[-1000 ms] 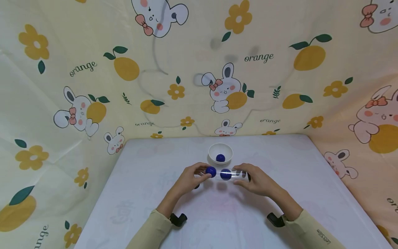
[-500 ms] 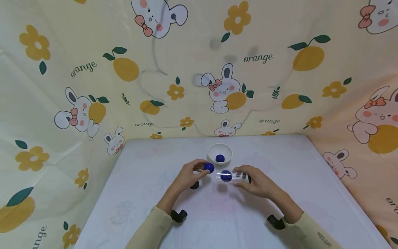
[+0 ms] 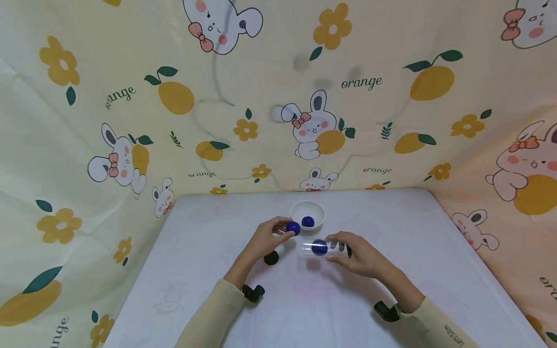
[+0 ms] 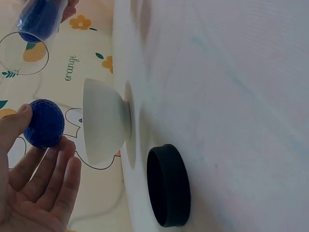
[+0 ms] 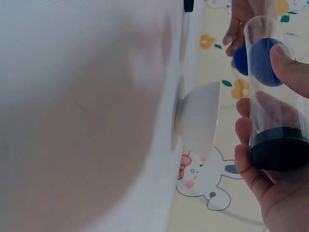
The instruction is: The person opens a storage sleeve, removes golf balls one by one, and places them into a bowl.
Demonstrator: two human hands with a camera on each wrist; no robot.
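Observation:
Between thumb and fingers, my left hand (image 3: 266, 239) pinches a dimpled blue ball (image 4: 44, 123), held just in front of the white bowl (image 3: 300, 208). Another blue ball (image 3: 307, 221) lies inside that bowl. My right hand (image 3: 361, 253) grips a clear tube (image 5: 273, 108) lying sideways above the table, its uncovered end toward the left hand. A black cap (image 5: 280, 149) covers the tube's other end. Inside the tube sits a blue ball (image 3: 319, 247). The pinched ball is apart from the tube's mouth.
A loose black cap (image 3: 271, 257) lies on the white table (image 3: 304, 309) below the left hand. Behind the table hangs a patterned cloth (image 3: 261, 87) with rabbits and oranges. Black wrist cameras (image 3: 254, 293) sit at both wrists.
My left hand has drawn the pinched ball away from the tube's mouth, up and left toward the bowl. The loose cap has come into fuller view. The right hand stays nearly still.

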